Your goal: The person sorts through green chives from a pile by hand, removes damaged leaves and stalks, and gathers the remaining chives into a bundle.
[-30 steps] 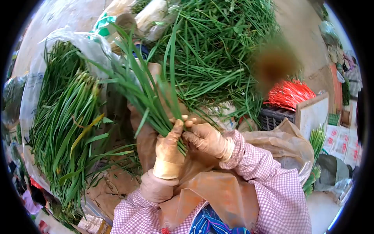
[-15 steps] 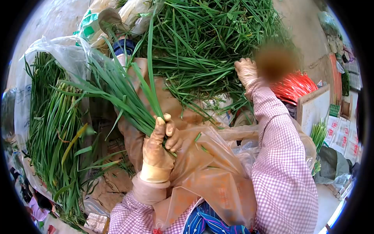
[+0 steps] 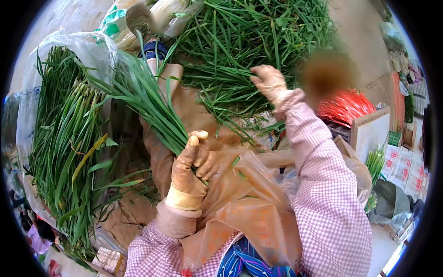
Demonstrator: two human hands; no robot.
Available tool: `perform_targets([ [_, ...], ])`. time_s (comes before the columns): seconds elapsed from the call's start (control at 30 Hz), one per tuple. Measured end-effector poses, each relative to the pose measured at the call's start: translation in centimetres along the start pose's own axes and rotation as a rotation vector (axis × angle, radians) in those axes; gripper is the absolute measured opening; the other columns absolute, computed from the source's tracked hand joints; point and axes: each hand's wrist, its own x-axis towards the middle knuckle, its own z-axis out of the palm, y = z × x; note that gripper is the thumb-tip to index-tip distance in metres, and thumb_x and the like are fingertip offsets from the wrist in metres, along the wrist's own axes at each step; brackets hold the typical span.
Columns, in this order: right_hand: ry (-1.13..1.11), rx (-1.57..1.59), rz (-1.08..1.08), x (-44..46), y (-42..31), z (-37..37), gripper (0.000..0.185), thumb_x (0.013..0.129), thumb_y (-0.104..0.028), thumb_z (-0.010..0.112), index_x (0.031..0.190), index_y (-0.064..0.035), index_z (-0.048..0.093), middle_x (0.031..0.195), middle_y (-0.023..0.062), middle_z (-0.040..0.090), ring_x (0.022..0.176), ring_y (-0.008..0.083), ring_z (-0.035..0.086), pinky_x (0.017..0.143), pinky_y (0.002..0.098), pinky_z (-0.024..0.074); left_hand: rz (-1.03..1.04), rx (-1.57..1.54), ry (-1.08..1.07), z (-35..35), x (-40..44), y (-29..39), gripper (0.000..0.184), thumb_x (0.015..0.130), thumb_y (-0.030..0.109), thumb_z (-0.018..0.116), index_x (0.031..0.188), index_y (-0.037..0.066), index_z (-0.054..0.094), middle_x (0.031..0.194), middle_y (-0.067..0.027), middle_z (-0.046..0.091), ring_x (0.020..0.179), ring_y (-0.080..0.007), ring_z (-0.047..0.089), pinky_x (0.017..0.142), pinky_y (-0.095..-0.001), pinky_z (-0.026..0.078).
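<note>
The left hand [image 3: 187, 171] holds the green bunch [image 3: 157, 113], ideally snug but uncrushed; the half-open right hand [image 3: 271, 84] best skims the upper-centre pile [image 3: 249, 34] lightly.

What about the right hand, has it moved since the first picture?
Yes. The right hand moved away from the left hand, up to the big pile of green leaves.

It looks like a produce packing or market workplace: a large heap of loose greens [image 3: 258, 37] covers the floor at upper centre, a plastic bag [image 3: 28, 115] packed with more stands at left, and bright red ties [image 3: 346, 107] and a green crate [image 3: 394, 138] sit at right.
</note>
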Motion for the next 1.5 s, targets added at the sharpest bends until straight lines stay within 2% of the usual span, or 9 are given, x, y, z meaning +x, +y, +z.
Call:
perform_targets([
  [0.13,-0.036,-0.404,0.141,2.6,-3.2,5.8,0.050,0.073,-0.037,0.066,0.113,-0.0090,0.053,0.110,0.0111,0.053,0.108,0.0290,0.045,0.096,0.0493,0.0288,-0.010,-0.002,0.004,0.2,0.2,0.0,0.022,0.089,0.029,0.055,0.101,0.011,0.058,0.058,0.0047,0.033,0.041,-0.0058,0.028,0.038,-0.0197,0.023],
  [0.27,-0.158,-0.447,0.119,4.0,-2.3,6.0,0.036,0.074,-0.027,0.063,0.105,-0.0103,0.055,0.106,0.0108,0.055,0.109,0.0290,0.046,0.098,0.0518,0.0269,-0.017,-0.033,-0.032,0.2,0.3,0.2,0.023,0.089,0.029,0.054,0.103,0.011,0.057,0.059,0.0046,0.033,0.042,-0.0061,0.028,0.039,-0.0200,0.024],
  [0.3,-0.176,-0.308,0.180,4.0,-2.0,4.6,0.034,0.077,-0.027,0.062,0.106,-0.0109,0.056,0.103,0.0098,0.059,0.104,0.0267,0.052,0.101,0.0518,0.0229,-0.036,-0.058,-0.048,0.0,0.4,0.2,0.023,0.090,0.030,0.054,0.104,0.012,0.057,0.059,0.0046,0.033,0.042,-0.0059,0.028,0.039,-0.0202,0.024],
  [0.33,-0.124,-0.079,0.244,3.8,-1.2,3.4,0.031,0.077,-0.023,0.060,0.105,-0.0080,0.055,0.091,0.0100,0.062,0.093,0.0298,0.057,0.097,0.0455,0.0311,-0.031,-0.063,-0.065,-0.1,0.3,0.3,0.023,0.090,0.030,0.054,0.104,0.012,0.057,0.059,0.0046,0.033,0.042,-0.0059,0.028,0.039,-0.0202,0.024],
  [0.43,0.094,0.871,0.372,2.4,1.3,0.3,0.026,0.079,-0.012,0.059,0.101,-0.0008,0.053,0.075,0.0076,0.060,0.073,0.0205,0.059,0.066,0.0286,0.0457,-0.033,-0.065,-0.056,-0.3,0.0,0.3,0.024,0.094,0.027,0.045,0.105,0.010,0.058,0.059,0.0046,0.033,0.043,-0.0056,0.028,0.040,-0.0197,0.024],
  [0.67,-0.074,1.570,0.312,-4.3,-2.2,-8.0,0.024,0.086,-0.015,0.057,0.102,0.0015,0.051,0.068,0.0071,0.056,0.052,0.0163,0.052,0.051,0.0312,0.0475,-0.025,-0.068,-0.088,-1.1,0.4,-0.4,0.025,0.092,0.027,0.048,0.106,0.009,0.058,0.057,0.0047,0.033,0.044,-0.0061,0.027,0.041,-0.0213,0.024],
  [0.97,-0.234,1.578,0.240,-10.4,-12.9,-8.4,0.027,0.082,-0.013,0.065,0.102,0.0005,0.055,0.075,0.0055,0.060,0.062,0.0136,0.056,0.053,0.0267,0.0457,0.157,0.086,0.014,2.0,-1.2,0.7,0.031,0.090,0.025,0.054,0.116,0.009,0.052,0.057,0.0067,0.030,0.042,-0.0039,0.026,0.038,-0.0188,0.020],
  [1.37,-0.721,1.373,0.300,-14.7,-17.1,-9.9,0.026,0.078,-0.014,0.066,0.098,-0.0007,0.056,0.071,0.0052,0.059,0.062,0.0133,0.058,0.055,0.0244,0.0470,0.035,0.203,0.111,1.7,-1.9,1.2,0.011,0.081,0.018,0.065,0.090,0.012,0.061,0.046,0.0086,0.027,0.034,-0.0053,0.025,0.032,-0.0211,0.018],
  [1.5,-0.746,1.542,0.063,-16.3,-13.7,-8.5,0.054,0.082,-0.038,0.062,0.115,0.0028,0.049,0.089,0.0146,0.063,0.078,0.0206,0.062,0.071,0.0319,0.0513,-0.049,-0.030,-0.042,0.9,-1.6,2.5,0.016,0.090,0.022,0.053,0.098,0.010,0.061,0.046,0.0079,0.024,0.035,-0.0053,0.021,0.032,-0.0203,0.020],
])
